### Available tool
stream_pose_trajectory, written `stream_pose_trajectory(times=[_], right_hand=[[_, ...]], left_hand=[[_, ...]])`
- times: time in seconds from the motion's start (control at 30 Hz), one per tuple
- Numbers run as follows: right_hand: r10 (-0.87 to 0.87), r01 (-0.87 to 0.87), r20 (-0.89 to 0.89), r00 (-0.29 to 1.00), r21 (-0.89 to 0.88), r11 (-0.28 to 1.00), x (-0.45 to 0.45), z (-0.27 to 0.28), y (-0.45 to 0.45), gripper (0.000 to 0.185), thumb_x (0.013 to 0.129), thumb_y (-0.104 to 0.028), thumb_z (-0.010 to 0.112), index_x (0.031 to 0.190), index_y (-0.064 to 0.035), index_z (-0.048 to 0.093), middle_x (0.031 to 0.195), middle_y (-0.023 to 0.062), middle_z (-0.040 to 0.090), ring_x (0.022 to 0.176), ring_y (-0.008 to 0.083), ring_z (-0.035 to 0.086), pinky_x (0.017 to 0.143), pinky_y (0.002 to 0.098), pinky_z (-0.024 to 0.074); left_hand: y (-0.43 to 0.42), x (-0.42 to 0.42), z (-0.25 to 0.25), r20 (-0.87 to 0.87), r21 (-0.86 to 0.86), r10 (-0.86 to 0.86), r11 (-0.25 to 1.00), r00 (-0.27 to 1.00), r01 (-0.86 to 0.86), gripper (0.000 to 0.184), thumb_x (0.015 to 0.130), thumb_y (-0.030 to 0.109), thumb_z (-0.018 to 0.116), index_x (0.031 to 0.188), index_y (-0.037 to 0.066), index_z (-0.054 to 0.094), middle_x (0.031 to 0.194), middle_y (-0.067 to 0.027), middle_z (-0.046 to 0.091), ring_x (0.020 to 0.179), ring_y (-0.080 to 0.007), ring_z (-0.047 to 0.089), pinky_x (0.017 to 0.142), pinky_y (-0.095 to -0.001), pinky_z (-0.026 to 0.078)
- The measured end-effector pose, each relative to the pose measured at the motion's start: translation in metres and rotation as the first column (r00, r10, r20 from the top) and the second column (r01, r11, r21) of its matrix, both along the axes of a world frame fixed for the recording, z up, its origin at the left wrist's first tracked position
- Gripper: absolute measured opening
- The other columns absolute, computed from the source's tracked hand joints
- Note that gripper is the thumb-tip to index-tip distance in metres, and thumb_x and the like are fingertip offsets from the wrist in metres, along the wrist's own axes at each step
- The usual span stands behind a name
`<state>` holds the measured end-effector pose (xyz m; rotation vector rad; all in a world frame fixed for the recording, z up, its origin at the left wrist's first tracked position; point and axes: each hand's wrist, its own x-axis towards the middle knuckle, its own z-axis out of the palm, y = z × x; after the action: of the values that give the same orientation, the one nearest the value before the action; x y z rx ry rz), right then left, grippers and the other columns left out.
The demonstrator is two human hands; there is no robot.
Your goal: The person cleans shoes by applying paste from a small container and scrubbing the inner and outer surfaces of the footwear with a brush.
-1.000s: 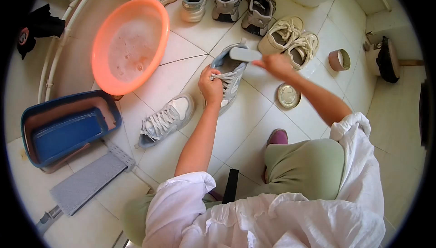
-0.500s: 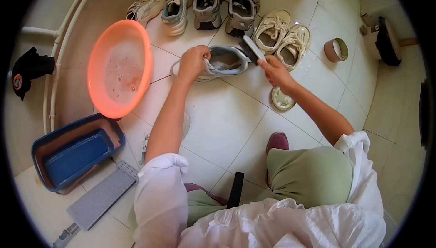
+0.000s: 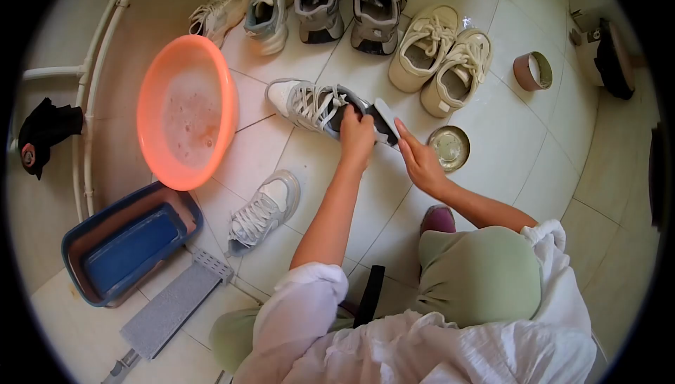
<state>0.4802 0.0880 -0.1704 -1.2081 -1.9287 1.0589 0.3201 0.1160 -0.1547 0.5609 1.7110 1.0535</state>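
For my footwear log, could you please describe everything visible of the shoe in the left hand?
The fabric-looking shoe is white and grey with white laces, a pale toe and dark interior. Its toe points left in the picture, opening towards the camera. The left hand grips its opening; a brush in the right hand is by the heel, contact unclear.

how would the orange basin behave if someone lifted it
The orange basin would probably slosh, since foamy liquid seems to sit inside. Its smooth, plastic-looking rim might flex a little under that weight.
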Motion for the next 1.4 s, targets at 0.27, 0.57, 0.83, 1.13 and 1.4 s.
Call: stream_pose_trajectory(times=[0.27,0.57,0.83,1.13,1.4], right_hand=[[0.144,-0.145,0.079,0.986,0.006,0.989,-0.012,0.004,-0.006,0.048,0.096,-0.021,0.048,0.143,-0.0173,0.037,0.073,0.0183,0.059,0.065,0.0390,0.057,0.061,0.0479,0.0448],[0.025,-0.028,-0.022,0.999,-0.133,0.991,-0.034,0.006,0.022,0.038,0.096,-0.017,0.048,0.134,-0.0158,0.051,0.088,0.0174,0.065,0.072,0.0362,0.060,0.063,0.0426,0.0466],[0.141,-0.123,0.179,0.974,-0.105,0.987,-0.042,0.005,0.032,0.045,0.092,-0.017,0.052,0.137,-0.0208,0.047,0.078,0.0168,0.063,0.067,0.0349,0.060,0.059,0.0443,0.0455],[0.173,-0.175,0.161,0.972,-0.005,0.985,-0.044,0.013,0.006,0.048,0.092,-0.017,0.052,0.139,-0.0237,0.046,0.066,0.0179,0.059,0.060,0.0346,0.059,0.056,0.0445,0.0455],[0.144,-0.141,0.034,0.989,-0.064,0.988,-0.021,0.016,-0.017,0.045,0.093,-0.017,0.051,0.137,-0.0188,0.047,0.069,0.0198,0.061,0.058,0.0369,0.059,0.058,0.0444,0.0469]], left_hand=[[-0.010,-0.030,-0.026,0.612,0.052,0.355,0.873,0.707,-0.484,0.032,0.082,-0.002,0.051,0.114,0.000,0.050,0.107,-0.0104,0.059,0.097,-0.0218,0.056,0.086,-0.0318,0.045],[-0.001,-0.036,-0.042,0.737,-0.026,0.478,0.727,0.478,-0.686,0.029,0.088,0.030,0.061,0.102,0.006,0.053,0.104,-0.0088,0.054,0.100,-0.0226,0.051,0.093,-0.0371,0.041],[0.009,-0.010,-0.014,0.543,0.062,0.650,0.599,0.531,-0.798,0.040,0.088,0.008,0.060,0.121,0.001,0.038,0.110,-0.0106,0.054,0.099,-0.0207,0.054,0.083,-0.0348,0.048],[0.012,-0.023,-0.029,0.561,0.010,0.667,0.587,0.490,-0.809,0.026,0.093,0.010,0.055,0.116,0.002,0.047,0.109,-0.0107,0.057,0.096,-0.0231,0.058,0.082,-0.0378,0.051],[0.020,-0.029,-0.036,0.636,0.010,0.651,0.530,0.414,-0.848,0.026,0.091,0.008,0.058,0.114,0.003,0.049,0.108,-0.0086,0.057,0.092,-0.0195,0.057,0.081,-0.0324,0.049]])
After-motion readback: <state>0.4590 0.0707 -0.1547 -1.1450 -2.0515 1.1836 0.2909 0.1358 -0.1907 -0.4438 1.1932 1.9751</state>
